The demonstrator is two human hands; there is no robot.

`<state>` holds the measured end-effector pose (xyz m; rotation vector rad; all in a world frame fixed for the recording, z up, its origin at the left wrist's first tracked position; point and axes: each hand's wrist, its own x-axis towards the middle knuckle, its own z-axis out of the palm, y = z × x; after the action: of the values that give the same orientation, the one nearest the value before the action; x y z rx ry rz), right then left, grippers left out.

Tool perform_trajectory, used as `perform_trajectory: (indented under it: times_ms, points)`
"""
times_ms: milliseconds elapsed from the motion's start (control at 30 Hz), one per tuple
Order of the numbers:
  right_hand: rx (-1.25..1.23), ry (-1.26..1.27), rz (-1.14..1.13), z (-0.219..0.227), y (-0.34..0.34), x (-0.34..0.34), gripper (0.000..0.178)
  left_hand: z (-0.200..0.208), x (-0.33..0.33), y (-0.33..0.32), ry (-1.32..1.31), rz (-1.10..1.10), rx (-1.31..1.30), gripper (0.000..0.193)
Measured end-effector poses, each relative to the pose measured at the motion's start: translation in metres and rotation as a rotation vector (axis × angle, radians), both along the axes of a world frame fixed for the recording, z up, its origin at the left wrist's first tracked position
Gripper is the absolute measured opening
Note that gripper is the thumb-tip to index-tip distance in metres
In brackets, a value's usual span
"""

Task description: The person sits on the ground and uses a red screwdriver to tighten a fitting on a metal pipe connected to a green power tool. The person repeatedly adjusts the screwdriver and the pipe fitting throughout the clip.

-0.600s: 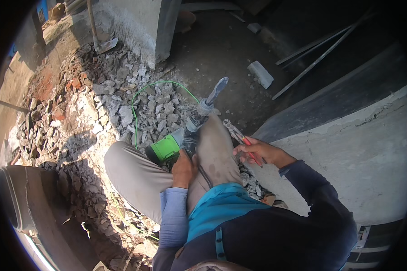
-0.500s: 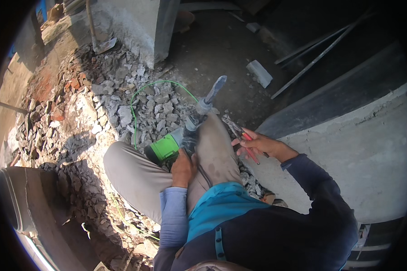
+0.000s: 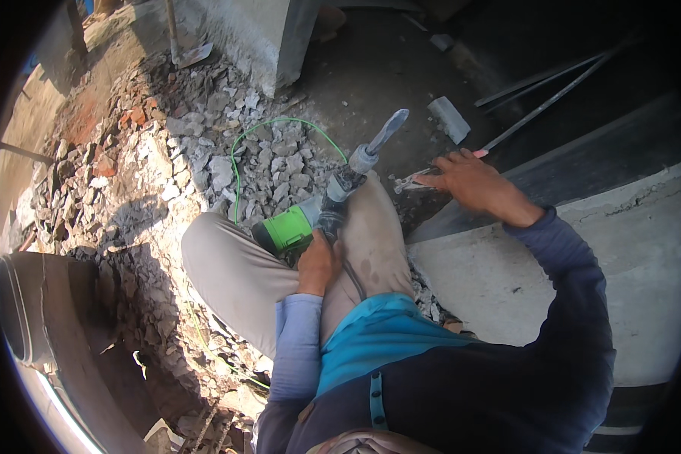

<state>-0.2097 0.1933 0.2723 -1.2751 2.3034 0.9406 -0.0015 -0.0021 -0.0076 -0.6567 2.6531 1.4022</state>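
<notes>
Here, left (image 3: 320,265) clasping breaker (image 3: 333,206), right (image 3: 474,185) clasping pliers (image 3: 411,183)

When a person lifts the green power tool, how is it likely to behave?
The green power tool is probably heavy, judging by its bulky build. It may twist, because its green housing juts sideways. The chisel bit looks metallic, so it should stay stiff.

No readable lettering, labels, numbers or signs on anything here
</notes>
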Motion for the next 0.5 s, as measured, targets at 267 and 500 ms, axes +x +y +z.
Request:
perform_trajectory:
  times_ms: [267,500]
  points:
    - [-0.157,0.247,0.486,-0.020,-0.020,-0.024,0.064,0.001,-0.005,0.003,0.027,0.020,0.024,0.056]
    - [-0.139,0.264,0.567,-0.023,-0.042,-0.015,0.063,-0.008,0.000,0.001,0.042,0.024,0.019,0.056]
